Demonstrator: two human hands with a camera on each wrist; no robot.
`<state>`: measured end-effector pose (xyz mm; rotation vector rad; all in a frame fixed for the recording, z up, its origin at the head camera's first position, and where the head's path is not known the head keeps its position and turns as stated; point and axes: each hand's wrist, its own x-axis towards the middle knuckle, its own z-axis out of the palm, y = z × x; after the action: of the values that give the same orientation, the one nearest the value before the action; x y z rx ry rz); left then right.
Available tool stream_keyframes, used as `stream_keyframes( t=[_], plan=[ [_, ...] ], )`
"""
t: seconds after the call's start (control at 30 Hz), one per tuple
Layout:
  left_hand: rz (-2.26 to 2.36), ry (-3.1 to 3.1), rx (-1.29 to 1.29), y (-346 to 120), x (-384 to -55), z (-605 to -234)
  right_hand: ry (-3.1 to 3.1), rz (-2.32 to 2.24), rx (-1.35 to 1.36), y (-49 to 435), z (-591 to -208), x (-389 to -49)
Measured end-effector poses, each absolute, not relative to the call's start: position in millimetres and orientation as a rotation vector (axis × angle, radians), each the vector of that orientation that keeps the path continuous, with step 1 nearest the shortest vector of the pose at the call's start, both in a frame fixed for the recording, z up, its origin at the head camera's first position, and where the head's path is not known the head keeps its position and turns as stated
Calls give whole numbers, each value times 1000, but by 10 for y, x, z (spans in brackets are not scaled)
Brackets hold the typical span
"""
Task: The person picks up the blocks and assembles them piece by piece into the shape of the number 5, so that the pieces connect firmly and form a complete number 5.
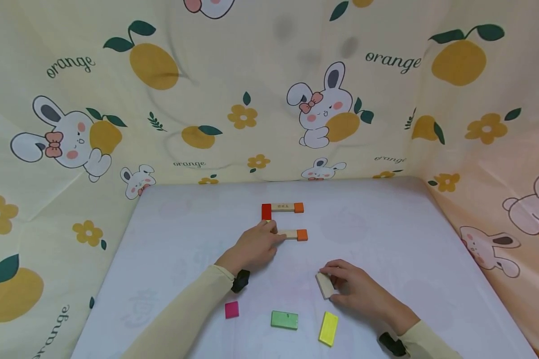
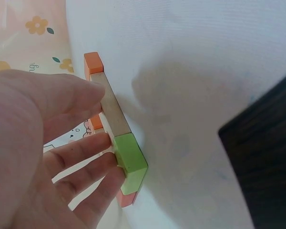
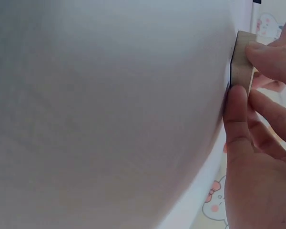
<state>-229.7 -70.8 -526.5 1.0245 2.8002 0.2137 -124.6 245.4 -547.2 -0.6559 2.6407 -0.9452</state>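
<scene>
Several blocks lie in a bracket-like shape on the white table: a red block (image 1: 266, 211), a pale wooden block (image 1: 282, 207) with an orange block (image 1: 299, 207) at its end, and below them another wooden block (image 1: 289, 234) ending in an orange block (image 1: 302, 235). My left hand (image 1: 257, 243) covers the lower left corner. In the left wrist view its extended fingers touch a green block (image 2: 130, 162), with the thumb beside the wooden block (image 2: 111, 106). Nearer on the right, my right hand (image 1: 358, 288) pinches a plain wooden block (image 1: 325, 285) between thumb and fingers.
Along the near side of the table lie a pink square block (image 1: 231, 309), a light green block (image 1: 284, 320) and a yellow block (image 1: 328, 329). A patterned cloth (image 1: 269, 75) with rabbits and oranges rises around the table's back and sides.
</scene>
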Motion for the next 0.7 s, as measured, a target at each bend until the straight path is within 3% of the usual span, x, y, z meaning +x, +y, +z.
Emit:
stream_keyframes(
  t=[0.7],
  plan=[
    [197,2786,1015,-694,-2281,-5198,2730,-1014,-682,2319,-5423,-1454]
  ],
)
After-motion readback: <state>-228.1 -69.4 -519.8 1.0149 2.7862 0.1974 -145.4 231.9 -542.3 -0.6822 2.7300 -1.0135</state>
